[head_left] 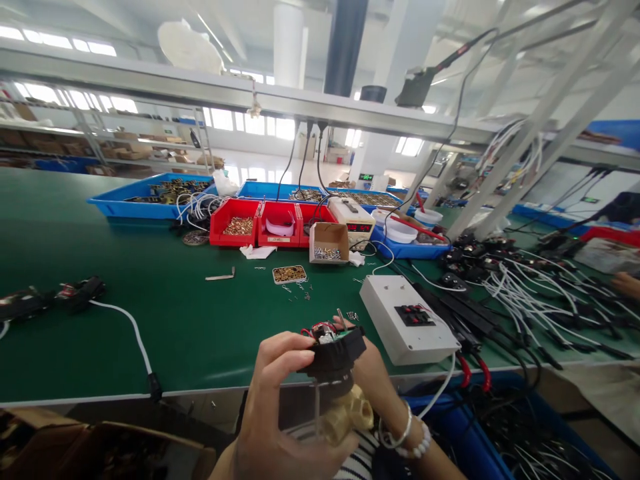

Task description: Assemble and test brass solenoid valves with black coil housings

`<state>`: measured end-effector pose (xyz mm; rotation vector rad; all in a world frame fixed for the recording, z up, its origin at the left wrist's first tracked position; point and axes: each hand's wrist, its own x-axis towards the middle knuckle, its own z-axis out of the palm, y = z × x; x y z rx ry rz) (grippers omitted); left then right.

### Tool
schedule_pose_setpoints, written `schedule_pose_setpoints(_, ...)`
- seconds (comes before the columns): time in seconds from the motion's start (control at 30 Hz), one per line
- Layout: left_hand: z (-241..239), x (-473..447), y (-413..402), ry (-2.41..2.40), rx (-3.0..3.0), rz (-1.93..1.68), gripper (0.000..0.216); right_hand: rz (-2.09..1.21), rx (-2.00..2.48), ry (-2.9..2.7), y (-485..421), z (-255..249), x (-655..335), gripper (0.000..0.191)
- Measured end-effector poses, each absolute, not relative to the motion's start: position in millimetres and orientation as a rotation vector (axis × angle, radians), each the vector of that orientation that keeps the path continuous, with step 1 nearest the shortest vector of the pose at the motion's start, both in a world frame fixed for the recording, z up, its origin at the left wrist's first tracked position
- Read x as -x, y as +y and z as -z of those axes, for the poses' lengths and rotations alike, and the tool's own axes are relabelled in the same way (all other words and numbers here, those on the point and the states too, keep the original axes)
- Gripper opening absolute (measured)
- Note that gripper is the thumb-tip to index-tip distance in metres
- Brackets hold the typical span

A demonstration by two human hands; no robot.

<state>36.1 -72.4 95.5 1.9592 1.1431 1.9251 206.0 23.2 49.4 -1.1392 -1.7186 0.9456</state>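
In front of me, above my lap, is a brass valve (343,417) with an opened black housing (335,360) on top. Inside the housing show a green circuit board and red wires. My left hand (280,407) grips the assembly from the left, fingers on the housing's side and thumb low by the brass body. Behind its right side, my right hand (373,367) is closed against the housing, with most fingers hidden. A thin metal pin (341,317) sticks up beside the right fingertips; what it belongs to cannot be made out.
Red bins (235,223) of small brass parts stand mid-table, before blue trays (130,210). A small cardboard box (329,243), a dish of brass bits (289,274) and a hex key (221,276) lie nearer. Right are a grey switch box (407,320), piled white cables (525,307) and another person's hand (627,285).
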Motion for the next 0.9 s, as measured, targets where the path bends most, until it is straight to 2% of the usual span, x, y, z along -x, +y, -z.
schedule_pose_setpoints(0.13, -106, -36, -72, 1.284, -2.098, -1.949, 0.061, -1.66, 0.84, -1.405, -6, -87, -207, 0.084)
schedule_pose_setpoints(0.2, -110, -35, -70, 1.323, -2.211, -1.926, 0.058, -1.819, 0.744, -1.324, -19, -104, -204, 0.083)
schedule_pose_setpoints(0.3, -112, -31, -67, 1.356, -2.33, -1.916, 0.049, -1.913, 0.796, -1.245, -28, -122, -196, 0.063)
schedule_pose_setpoints(0.37, -110, -29, -65, 1.376, -2.376, -1.891, 0.04, -1.962, 0.841, -1.182, -28, -128, -191, 0.058)
schedule_pose_setpoints(0.47, -105, -23, -62, 1.401, -2.397, -1.851, 0.031, -1.993, 0.854, -1.131, -22, -127, -184, 0.056)
schedule_pose_setpoints(0.73, -91, -12, -56, 1.45, -2.359, -1.814, 0.027, -2.109, 0.706, -1.124, -8, -114, -169, 0.046)
schedule_pose_setpoints(0.83, -84, -9, -52, 1.444, -2.307, -1.817, 0.027, -2.09, 0.688, -1.178, -4, -109, -164, 0.05)
schedule_pose_setpoints(0.9, -78, -7, -51, 1.439, -2.226, -1.792, 0.03, -2.042, 0.693, -1.287, 3, -103, -165, 0.059)
